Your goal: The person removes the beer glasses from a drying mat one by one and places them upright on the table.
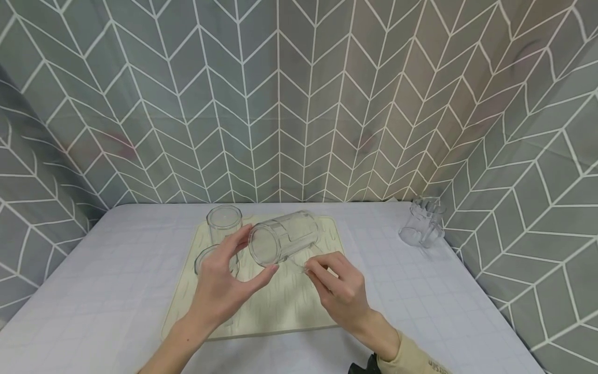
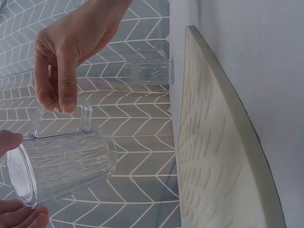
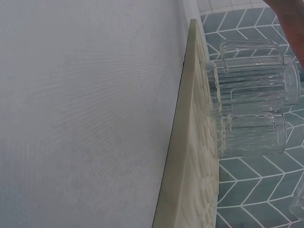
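Note:
A clear glass mug [image 1: 294, 234] is held tilted on its side above the beige ridged mat [image 1: 280, 311]. My left hand [image 1: 219, 283] grips it at one round end, thumb below and fingers on the far side. With thumb and fingertips, my right hand [image 1: 343, 291] pinches the mug's handle. The left wrist view shows this handle grip from the side, with the right hand [image 2: 78, 50] above the mug [image 2: 71, 161]. Two more glass mugs, one farther back [image 1: 224, 218] and one nearer [image 1: 202, 255], stand on the mat's left part; my left hand partly hides the nearer one.
At the table's far right edge stands another clear glass mug [image 1: 420, 223]. A white cloth [image 1: 117, 280] covers the table. Patterned curtains [image 1: 299, 104] hang behind and at both sides. Something black [image 1: 366, 365] shows beside the right sleeve.

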`<action>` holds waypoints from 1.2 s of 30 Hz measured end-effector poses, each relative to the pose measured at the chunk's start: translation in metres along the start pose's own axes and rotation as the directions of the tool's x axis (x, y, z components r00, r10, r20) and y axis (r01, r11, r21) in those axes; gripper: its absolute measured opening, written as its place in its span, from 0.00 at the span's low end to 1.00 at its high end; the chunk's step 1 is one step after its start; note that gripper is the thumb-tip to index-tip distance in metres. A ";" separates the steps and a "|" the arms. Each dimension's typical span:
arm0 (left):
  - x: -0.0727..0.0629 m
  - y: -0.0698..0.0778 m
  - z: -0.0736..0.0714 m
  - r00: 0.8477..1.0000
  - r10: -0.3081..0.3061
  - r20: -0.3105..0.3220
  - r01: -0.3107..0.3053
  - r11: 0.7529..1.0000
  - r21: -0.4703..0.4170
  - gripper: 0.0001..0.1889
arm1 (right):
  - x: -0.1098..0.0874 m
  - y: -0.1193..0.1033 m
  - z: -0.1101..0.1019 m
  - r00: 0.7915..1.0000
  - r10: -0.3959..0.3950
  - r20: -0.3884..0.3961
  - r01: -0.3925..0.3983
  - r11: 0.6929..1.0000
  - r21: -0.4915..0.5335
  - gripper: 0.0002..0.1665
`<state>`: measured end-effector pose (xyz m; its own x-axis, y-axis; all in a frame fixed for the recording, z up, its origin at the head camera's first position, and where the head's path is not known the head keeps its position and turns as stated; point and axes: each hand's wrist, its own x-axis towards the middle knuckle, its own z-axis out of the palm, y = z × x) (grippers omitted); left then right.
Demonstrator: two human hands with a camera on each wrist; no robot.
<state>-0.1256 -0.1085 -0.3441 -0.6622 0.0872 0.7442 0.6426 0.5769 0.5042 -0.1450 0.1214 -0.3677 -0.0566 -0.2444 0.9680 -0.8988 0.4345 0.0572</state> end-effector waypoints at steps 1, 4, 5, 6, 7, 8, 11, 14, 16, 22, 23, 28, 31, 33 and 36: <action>0.000 0.000 0.000 1.000 0.003 -0.004 -0.003 1.000 -0.001 0.43 | 0.000 0.000 0.000 1.000 -0.004 -0.002 0.004 1.000 -0.002 0.07; 0.000 0.000 0.001 1.000 0.004 -0.008 -0.004 1.000 0.001 0.43 | 0.000 -0.001 0.001 1.000 -0.015 0.000 0.015 1.000 -0.005 0.07; 0.000 0.000 0.001 1.000 0.003 -0.011 -0.003 1.000 0.004 0.43 | -0.001 -0.001 0.001 1.000 -0.021 0.002 0.021 1.000 -0.007 0.05; 0.000 0.000 0.001 1.000 0.004 -0.015 -0.004 1.000 0.009 0.43 | -0.001 -0.001 0.001 1.000 -0.026 0.005 0.026 1.000 -0.012 0.05; 0.000 0.000 0.002 1.000 0.004 -0.018 -0.003 1.000 0.010 0.43 | -0.001 -0.001 0.001 1.000 -0.030 0.010 0.030 0.999 -0.017 0.05; 0.000 0.001 0.002 1.000 0.002 -0.020 -0.001 1.000 0.015 0.44 | -0.001 -0.001 0.001 0.999 -0.033 0.014 0.033 0.999 -0.023 0.05; 0.000 0.001 0.002 0.999 0.007 -0.033 -0.006 1.000 0.026 0.43 | -0.001 -0.002 0.002 0.999 -0.037 0.019 0.038 0.999 -0.031 0.07; 0.000 0.002 0.002 0.999 0.010 -0.042 -0.008 1.000 0.028 0.42 | 0.000 -0.003 0.002 0.999 -0.039 0.019 0.040 0.999 -0.033 0.08; 0.000 0.001 0.002 0.999 0.009 -0.045 -0.008 1.000 0.027 0.41 | 0.000 -0.003 0.002 0.999 -0.045 0.018 0.046 0.998 -0.035 0.08; -0.001 0.000 0.003 0.999 -0.011 -0.037 0.012 0.999 0.032 0.41 | 0.000 -0.003 0.002 0.998 -0.053 0.020 0.054 0.998 -0.038 0.09; -0.002 0.001 0.003 0.999 -0.018 -0.033 0.019 0.999 0.031 0.41 | 0.000 -0.003 0.002 0.998 -0.054 0.021 0.055 0.998 -0.036 0.07; -0.003 0.001 0.003 0.998 -0.056 -0.021 0.057 0.998 0.028 0.40 | -0.001 -0.002 0.001 0.998 -0.059 0.027 0.060 0.998 -0.031 0.00; -0.003 0.002 0.003 0.998 -0.064 -0.027 0.065 0.997 0.033 0.40 | -0.002 -0.003 0.001 0.998 -0.045 0.033 0.046 0.998 -0.036 0.02; -0.004 0.002 0.004 0.997 -0.066 -0.031 0.067 0.997 0.037 0.39 | -0.003 -0.002 0.001 0.999 -0.028 0.033 0.029 0.999 -0.045 0.05; -0.004 0.001 0.004 0.997 -0.055 -0.045 0.057 0.997 0.045 0.39 | -0.004 -0.002 0.002 1.000 0.015 0.022 -0.013 0.998 -0.061 0.08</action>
<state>-0.1238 -0.1053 -0.3481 -0.6786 0.0183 0.7343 0.5858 0.6166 0.5260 -0.1435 0.1200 -0.3725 -0.0792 -0.2567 0.9632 -0.8698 0.4899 0.0591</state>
